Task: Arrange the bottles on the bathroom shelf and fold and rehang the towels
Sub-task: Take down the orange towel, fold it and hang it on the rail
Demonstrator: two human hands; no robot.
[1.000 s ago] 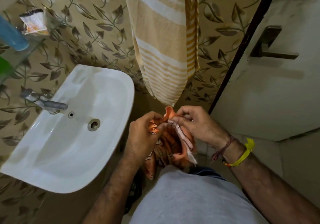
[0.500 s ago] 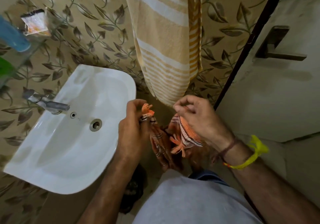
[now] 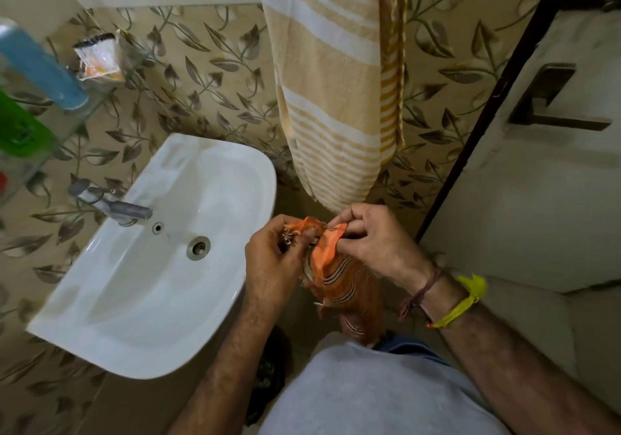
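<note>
An orange striped towel with fringed ends hangs bunched between my hands, in front of my body and right of the sink. My left hand pinches its fringed top edge. My right hand grips the adjoining orange corner, and the two hands nearly touch. A beige and white striped towel hangs folded on the wall above them. On the glass shelf at the upper left lie a blue bottle, a green bottle and a small white packet.
A white sink with a metal tap fills the left middle. A white door with a dark handle stands at the right. The wall behind has leaf-patterned tiles.
My hands, which had drawn apart with separate towel ends half a second ago, have come back together at the towel's top edge. The towel now hangs in one bunch below them.
</note>
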